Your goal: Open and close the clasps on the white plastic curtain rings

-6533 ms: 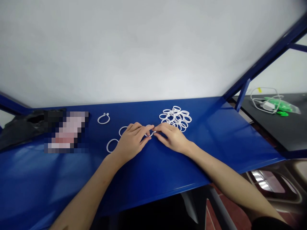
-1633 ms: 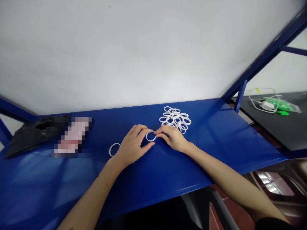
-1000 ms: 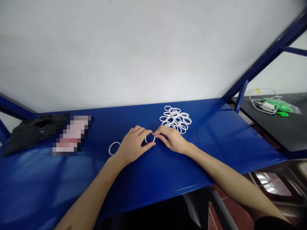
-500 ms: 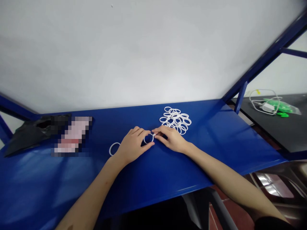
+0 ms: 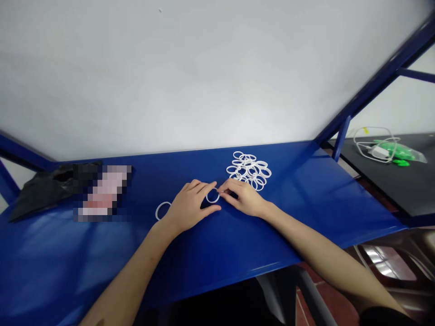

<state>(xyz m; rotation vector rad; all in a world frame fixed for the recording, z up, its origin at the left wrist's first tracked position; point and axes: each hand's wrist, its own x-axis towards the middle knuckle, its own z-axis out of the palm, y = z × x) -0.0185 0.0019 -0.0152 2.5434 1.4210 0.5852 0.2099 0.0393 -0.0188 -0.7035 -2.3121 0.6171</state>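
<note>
A thin white ring [image 5: 213,202] is between my two hands. The fingertips and thumb of my right hand [image 5: 247,198] are pinched on its right edge. My left hand [image 5: 189,202] curves around the ring's left side, thumb and fingers apart, with no clear grip on it. A second white ring [image 5: 157,211] lies on the blue table by my left wrist, which partly covers it. Beyond my right hand is a loose pile of several white rings [image 5: 253,170]; its near edge is partly hidden by that hand.
The blue tabletop [image 5: 217,253] runs up to a pale wall [image 5: 190,81]. At the left lie a black plastic bag [image 5: 37,192] and a blurred-out pinkish item [image 5: 103,192]. A white charger with its cable [image 5: 380,153] and a green bag [image 5: 404,151] rest on a dark table at right.
My left thumb and fingers have spread slightly away from the ring. The ring has shifted a little to the right. My right hand has barely moved.
</note>
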